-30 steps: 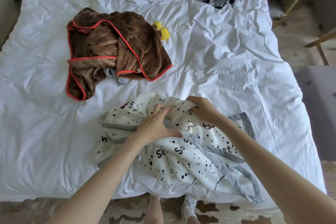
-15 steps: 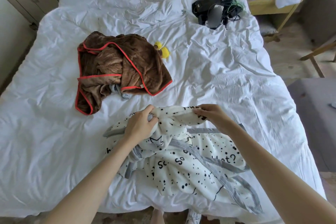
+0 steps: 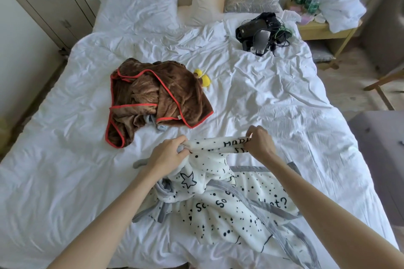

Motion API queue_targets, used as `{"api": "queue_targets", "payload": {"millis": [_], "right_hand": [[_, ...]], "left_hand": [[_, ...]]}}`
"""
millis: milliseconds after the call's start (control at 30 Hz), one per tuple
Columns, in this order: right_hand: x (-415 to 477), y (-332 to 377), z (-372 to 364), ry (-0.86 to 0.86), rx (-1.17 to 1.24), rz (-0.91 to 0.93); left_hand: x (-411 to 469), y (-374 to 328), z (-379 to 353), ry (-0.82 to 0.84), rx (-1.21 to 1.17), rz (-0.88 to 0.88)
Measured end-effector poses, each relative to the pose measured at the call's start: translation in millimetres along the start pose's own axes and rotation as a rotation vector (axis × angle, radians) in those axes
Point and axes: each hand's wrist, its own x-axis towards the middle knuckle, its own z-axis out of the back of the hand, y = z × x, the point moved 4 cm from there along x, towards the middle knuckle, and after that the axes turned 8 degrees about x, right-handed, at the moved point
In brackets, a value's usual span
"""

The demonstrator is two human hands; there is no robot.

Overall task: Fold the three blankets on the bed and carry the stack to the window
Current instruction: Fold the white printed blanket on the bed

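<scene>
Fingers (image 3: 182, 141) of left hand (image 3: 168, 154) and right hand (image 3: 259, 143) curl round the top edge of the white spotted blanket (image 3: 229, 209), which is stretched taut between them above the bed (image 3: 273, 98). Rest of that blanket lies bunched at 6 o'clock, at the near edge. Brown blanket (image 3: 157, 98) lies crumpled at 11 o'clock, well apart. Yellow toy (image 3: 203, 77) sits just beside its far corner.
</scene>
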Motion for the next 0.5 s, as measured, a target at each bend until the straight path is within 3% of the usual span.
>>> {"api": "queue_targets", "payload": {"millis": [67,167,267,433,500], "right_hand": [[1.7,9.7,15.5,-0.012,0.047,-0.056],[1.8,30.3,37.2,0.186,0.647,-0.220],[7.1,56.8,78.7,0.281,1.066,-0.271],[14.9,85.6,138.2,0.197,1.063,-0.111],[13.9,93.2,151.1,0.176,1.046,-0.025]], "left_hand": [[2.0,-4.0,10.9,-0.035,0.036,-0.016],[10.0,-5.2,29.2,-0.042,0.122,-0.019],[19.8,-0.1,52.0,0.121,0.201,-0.050],[22.2,21.2,88.8,0.477,0.482,0.089],[21.2,21.7,102.4,0.462,0.555,0.142]]}}
